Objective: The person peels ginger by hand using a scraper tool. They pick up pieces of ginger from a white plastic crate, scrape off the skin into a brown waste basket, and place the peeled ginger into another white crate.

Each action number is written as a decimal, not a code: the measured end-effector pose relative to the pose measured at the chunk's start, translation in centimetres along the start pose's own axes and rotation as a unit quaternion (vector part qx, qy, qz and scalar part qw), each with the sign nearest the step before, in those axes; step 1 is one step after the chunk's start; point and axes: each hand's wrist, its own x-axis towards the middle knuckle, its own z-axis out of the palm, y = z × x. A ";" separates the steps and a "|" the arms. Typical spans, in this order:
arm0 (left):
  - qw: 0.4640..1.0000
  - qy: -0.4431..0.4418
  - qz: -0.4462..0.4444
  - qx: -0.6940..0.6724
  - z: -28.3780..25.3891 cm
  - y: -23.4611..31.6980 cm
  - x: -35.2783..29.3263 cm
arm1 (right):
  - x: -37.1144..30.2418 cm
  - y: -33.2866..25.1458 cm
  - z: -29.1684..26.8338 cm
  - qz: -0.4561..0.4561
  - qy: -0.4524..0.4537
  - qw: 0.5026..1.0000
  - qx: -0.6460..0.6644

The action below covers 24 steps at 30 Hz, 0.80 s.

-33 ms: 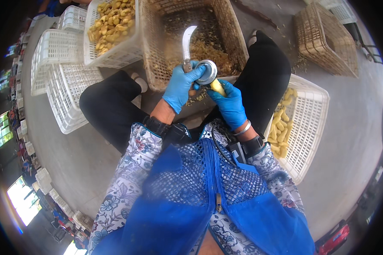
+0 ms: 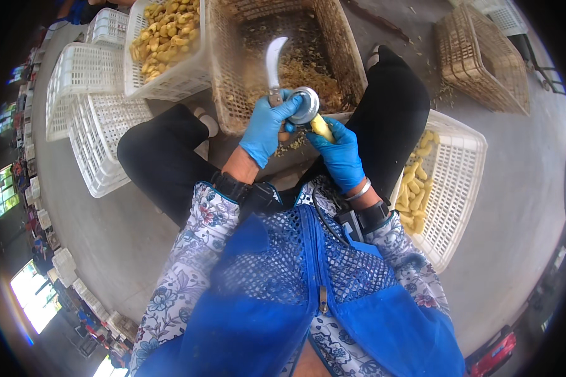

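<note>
My left hand [image 2: 264, 129], in a blue glove, is closed round the brown handle of a curved knife [image 2: 273, 63], whose blade points up and away. Beside its thumb is a round metal tool [image 2: 306, 105] with a pale rim; whether the same hand grips it is unclear. A brown stub [image 2: 287, 131] shows below those fingers. My right hand [image 2: 338, 154], also gloved, is closed on a yellow, oblong peeled piece [image 2: 321, 128]. The far end of that piece meets the lower edge of the round tool. Both hands are above the near rim of a brown-stained crate [image 2: 225, 94].
Yellow-brown scraps [image 2: 308, 80] lie in the stained crate. A white crate [image 2: 192, 87] of yellow-brown oblong pieces stands far left, other white crates [image 2: 107, 135] beside it. At right is a white crate [image 2: 462, 157] with paler yellow pieces [image 2: 414, 188]. Another stained crate [image 2: 468, 56] stands far right.
The knife blade and the round tool have shifted very slightly to the left. Both hands keep their hold.
</note>
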 end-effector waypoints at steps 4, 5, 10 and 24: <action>1.000 -0.010 0.021 0.003 0.2 0.3 -0.2 | 0.0 0.0 -0.1 0.011 0.004 1.000 0.001; 0.999 -0.019 0.015 0.023 0.4 0.5 -0.4 | 0.1 -0.1 -0.2 0.012 0.000 1.000 0.008; 0.998 -0.021 0.021 0.048 0.3 0.2 -0.3 | -0.1 0.1 -0.1 0.021 0.010 1.000 0.018; 0.893 0.042 0.279 0.352 0.2 -0.3 0.5 | 0.4 0.8 -0.6 0.076 -0.009 0.997 0.025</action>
